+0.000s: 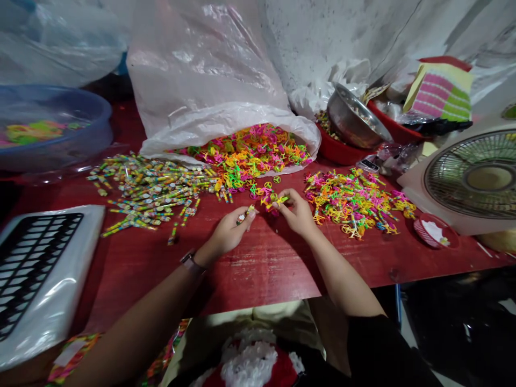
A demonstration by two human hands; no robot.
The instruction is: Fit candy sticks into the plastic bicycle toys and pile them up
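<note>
My left hand (226,232) is closed around a small printed tube (241,219), its patterned end showing at the fingers. Just to the right, my right hand (299,214) pinches a yellow-green plastic piece (282,199) between thumb and fingers. Loose plastic pieces (266,188) in pink, yellow and green lie right behind my fingertips. Many more spill from the mouth of a large white plastic bag (213,64). Left of the bag's mouth is a heap of printed tubes (149,183). Another pile (355,201) of bright plastic pieces, mixed with some tubes, lies right of my right hand.
A blue basin (92,131) stands at the far left, above a black abacus (40,258) on wrapped plastic. A metal bowl (355,115) leans in a red basin at the back right. A fan (475,177) and a small red basket (427,234) border the right side.
</note>
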